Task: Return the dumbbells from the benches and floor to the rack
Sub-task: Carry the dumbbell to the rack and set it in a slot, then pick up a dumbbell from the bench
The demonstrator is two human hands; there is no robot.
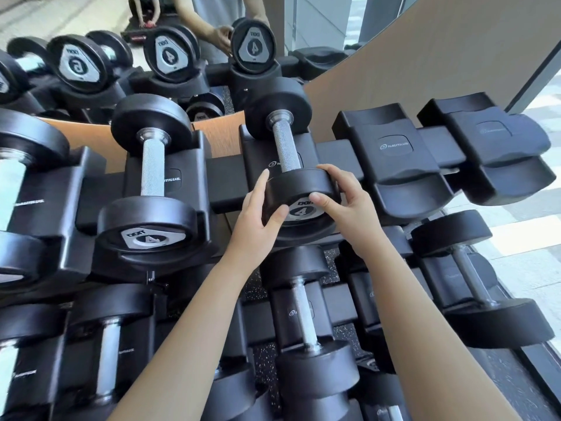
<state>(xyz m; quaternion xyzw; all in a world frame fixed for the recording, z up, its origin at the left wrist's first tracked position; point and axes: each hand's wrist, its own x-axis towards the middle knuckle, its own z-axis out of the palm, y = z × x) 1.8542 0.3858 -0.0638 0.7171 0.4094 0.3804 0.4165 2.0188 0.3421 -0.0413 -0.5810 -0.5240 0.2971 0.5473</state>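
Observation:
A black dumbbell marked 4 (283,147) lies in a cradle on the top tier of the black rack (224,183), with its silver handle pointing away from me. My left hand (258,220) and my right hand (346,205) both grip its near head from either side. A second dumbbell marked 4 (151,168) rests in the cradle to the left.
Two empty cradles (400,153) (491,144) sit to the right on the top tier. Larger dumbbells fill the left end and the lower tier (306,317). A mirror behind the rack reflects the dumbbells and a person. Speckled floor shows below the rack.

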